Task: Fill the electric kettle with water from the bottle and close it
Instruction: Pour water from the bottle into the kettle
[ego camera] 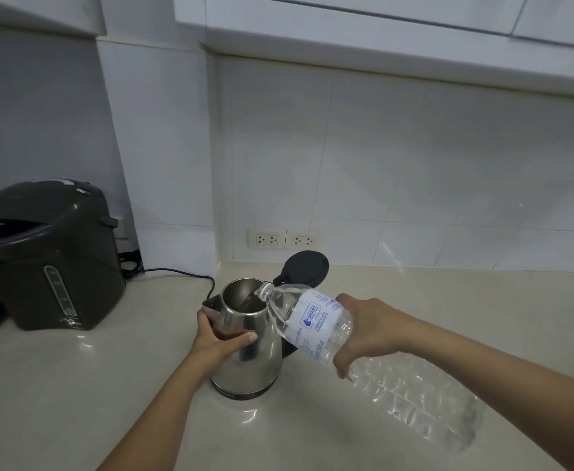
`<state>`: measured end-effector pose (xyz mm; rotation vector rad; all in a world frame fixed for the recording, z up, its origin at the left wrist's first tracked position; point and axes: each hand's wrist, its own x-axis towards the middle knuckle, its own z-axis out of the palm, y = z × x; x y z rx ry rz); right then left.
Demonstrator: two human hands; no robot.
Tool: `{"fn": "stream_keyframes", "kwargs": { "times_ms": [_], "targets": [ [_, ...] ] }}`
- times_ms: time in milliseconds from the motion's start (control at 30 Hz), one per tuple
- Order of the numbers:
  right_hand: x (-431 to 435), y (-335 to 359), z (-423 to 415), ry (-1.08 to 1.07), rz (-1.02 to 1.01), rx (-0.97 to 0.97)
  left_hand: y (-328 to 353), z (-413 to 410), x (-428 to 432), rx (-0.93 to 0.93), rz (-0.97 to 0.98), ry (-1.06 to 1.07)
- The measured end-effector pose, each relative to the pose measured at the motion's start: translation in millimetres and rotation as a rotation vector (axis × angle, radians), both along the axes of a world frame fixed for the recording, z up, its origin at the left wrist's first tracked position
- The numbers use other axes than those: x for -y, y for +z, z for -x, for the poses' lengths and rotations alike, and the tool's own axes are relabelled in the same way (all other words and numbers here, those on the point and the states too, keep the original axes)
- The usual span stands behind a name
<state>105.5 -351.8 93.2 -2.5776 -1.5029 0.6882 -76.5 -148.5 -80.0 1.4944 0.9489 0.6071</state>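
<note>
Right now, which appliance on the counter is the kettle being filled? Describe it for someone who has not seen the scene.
Start at the wall sockets in the tiled corner and drop down to the counter. The kettle stands there: shiny steel, its black lid flipped open, the left hand around its body. Unlike the dark grey water dispenser to its left, it is metallic.

Pale glossy counter [75,385]. On it: steel kettle [248,362] near centre; dark hot-water dispenser [48,256] well left; black cord [177,272] between them.
</note>
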Motion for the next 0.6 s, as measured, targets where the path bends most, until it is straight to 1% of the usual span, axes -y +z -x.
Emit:
{"fn": "stream_keyframes", "kwargs": {
  "times_ms": [600],
  "targets": [
    [-3.0,-7.0,0.2,0.002,-0.083,-0.060,-0.9,-0.1,-2.3,-0.031,-0.006,-0.009]
  ]
}}
